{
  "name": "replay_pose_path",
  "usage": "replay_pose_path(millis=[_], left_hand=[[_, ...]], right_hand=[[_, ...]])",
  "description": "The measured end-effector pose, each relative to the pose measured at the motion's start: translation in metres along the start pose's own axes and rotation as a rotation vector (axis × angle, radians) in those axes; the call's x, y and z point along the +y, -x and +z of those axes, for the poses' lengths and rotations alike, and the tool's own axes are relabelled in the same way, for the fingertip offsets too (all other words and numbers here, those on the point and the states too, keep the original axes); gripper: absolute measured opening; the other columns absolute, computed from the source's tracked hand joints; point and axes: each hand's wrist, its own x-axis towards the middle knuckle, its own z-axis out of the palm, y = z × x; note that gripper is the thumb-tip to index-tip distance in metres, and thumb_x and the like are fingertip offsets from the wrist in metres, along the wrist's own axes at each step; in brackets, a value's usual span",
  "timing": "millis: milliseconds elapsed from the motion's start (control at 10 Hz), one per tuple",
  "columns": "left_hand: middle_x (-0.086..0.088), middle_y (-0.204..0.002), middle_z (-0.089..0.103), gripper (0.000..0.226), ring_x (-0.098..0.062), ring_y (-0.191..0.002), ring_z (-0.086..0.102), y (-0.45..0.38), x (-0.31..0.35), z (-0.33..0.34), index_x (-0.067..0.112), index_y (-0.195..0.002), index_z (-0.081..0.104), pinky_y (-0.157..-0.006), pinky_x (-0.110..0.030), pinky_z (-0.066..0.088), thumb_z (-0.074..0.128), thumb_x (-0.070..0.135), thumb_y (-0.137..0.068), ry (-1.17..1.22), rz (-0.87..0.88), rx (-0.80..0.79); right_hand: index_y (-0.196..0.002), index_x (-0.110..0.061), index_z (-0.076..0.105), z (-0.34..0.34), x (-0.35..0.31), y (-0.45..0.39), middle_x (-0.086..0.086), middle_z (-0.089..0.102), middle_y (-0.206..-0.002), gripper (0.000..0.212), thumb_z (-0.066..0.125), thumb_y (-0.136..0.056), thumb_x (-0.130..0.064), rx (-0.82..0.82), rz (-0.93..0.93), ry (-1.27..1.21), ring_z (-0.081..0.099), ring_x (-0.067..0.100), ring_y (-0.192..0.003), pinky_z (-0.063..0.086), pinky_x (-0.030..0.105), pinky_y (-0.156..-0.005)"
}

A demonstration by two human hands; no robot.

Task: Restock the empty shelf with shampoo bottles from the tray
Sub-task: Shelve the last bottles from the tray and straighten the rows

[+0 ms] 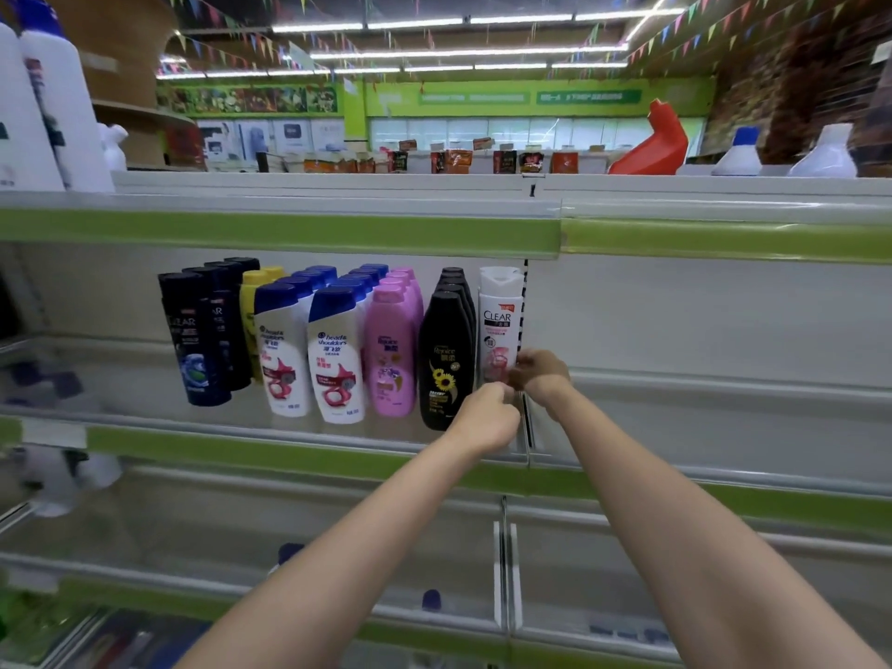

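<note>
Shampoo bottles fill the middle shelf (289, 439) in rows, and we have both hands on the white Clear bottle (499, 321) at the right end.

Our right hand (538, 371) curls its fingers around the lower right side of that white bottle, which stands upright just beside the black Rejoice bottles (443, 359) and against the shelf divider (523, 301). Our left hand (487, 417) is bunched at the bottle's base with fingers curled, touching its lower front; whether it truly grips we cannot tell. To the left stand pink bottles (390, 354), two rows of Head & Shoulders bottles (335, 359), yellow bottles (251, 301) behind them, and dark Clear bottles (193, 340) at the far left. All are upright, labels facing us. The shelf bay (700, 330) right of the divider holds no bottles.
</note>
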Motion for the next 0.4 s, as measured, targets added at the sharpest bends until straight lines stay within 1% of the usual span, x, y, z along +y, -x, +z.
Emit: replay_pose_path(millis=[100, 200, 300, 400], left_hand=[[-0.009, -0.148, 0.039, 0.05, -0.021, -0.136, 0.037, 0.004, -0.003, -0.001, 0.008, -0.141, 0.04, -0.106, -0.024, 0.031, 0.036, 0.003, -0.092, -0.011, -0.008, 0.019], [-0.008, -0.149, 0.037, 0.049, -0.021, -0.137, 0.036, 0.01, -0.004, -0.002, 0.008, -0.142, 0.038, -0.108, -0.025, 0.03, 0.037, 0.003, -0.093, -0.03, -0.003, 0.03], [-0.007, -0.148, 0.04, 0.049, -0.02, -0.136, 0.037, 0.015, -0.004, -0.002, 0.009, -0.141, 0.04, -0.109, -0.025, 0.029, 0.038, 0.002, -0.092, -0.051, 0.02, 0.054], [-0.005, -0.138, 0.051, 0.045, -0.017, -0.125, 0.047, 0.027, 0.004, -0.005, 0.012, -0.134, 0.048, -0.097, -0.022, 0.035, 0.04, 0.001, -0.091, -0.052, 0.056, 0.12]], right_hand=[[-0.112, -0.004, 0.066, -0.003, -0.002, 0.011, 0.01, 0.068, -0.101, 0.026, 0.063, -0.086, -0.01, -0.031, 0.018, 0.001, 0.06, 0.016, -0.081, 0.055, 0.035, -0.089], [-0.126, 0.001, 0.055, -0.008, -0.007, 0.027, 0.015, 0.063, -0.113, 0.037, 0.057, -0.09, -0.003, 0.017, 0.05, -0.046, 0.063, 0.029, -0.101, 0.05, 0.04, -0.097], [-0.131, 0.0, 0.049, -0.013, -0.007, 0.043, 0.02, 0.06, -0.125, 0.042, 0.055, -0.089, -0.001, 0.055, 0.01, -0.034, 0.058, 0.033, -0.114, 0.046, 0.044, -0.101], [-0.128, -0.004, 0.05, -0.019, -0.014, 0.069, 0.016, 0.062, -0.12, 0.039, 0.058, -0.09, -0.009, 0.04, -0.033, 0.018, 0.06, 0.03, -0.109, 0.048, 0.043, -0.098]])
